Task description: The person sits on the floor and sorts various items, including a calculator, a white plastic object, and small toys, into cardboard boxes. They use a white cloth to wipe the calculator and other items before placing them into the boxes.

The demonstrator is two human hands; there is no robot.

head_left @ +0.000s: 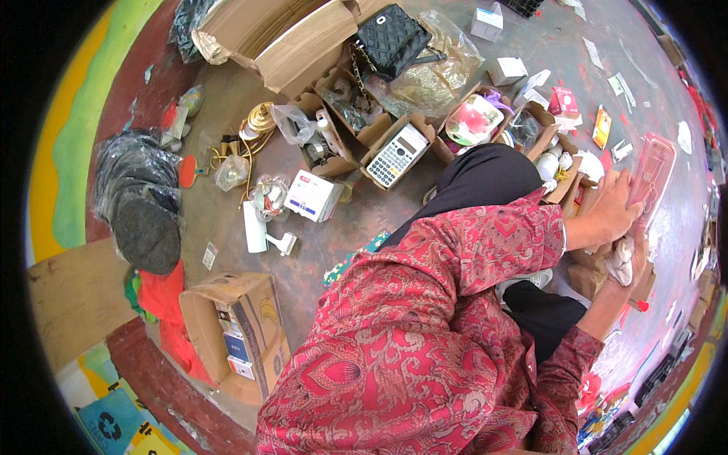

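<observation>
My left hand (610, 212) reaches out to the right and grips a clear, pink-tinted plastic case (654, 173) by its lower edge. Just below it, my right hand (633, 254) is closed on a crumpled white cloth (620, 265) pressed up near the case. Both arms wear red patterned sleeves (485, 243). Small open cardboard boxes (576, 189) lie under and beside the hands, partly hidden by them.
Open cardboard boxes on the floor hold a calculator (397, 155), a flowered dish (474, 120) and a black quilted handbag (392, 39). A white security camera (258, 231), a white carton (313, 195), a large box of books (235, 334) and black bags (140, 197) lie left.
</observation>
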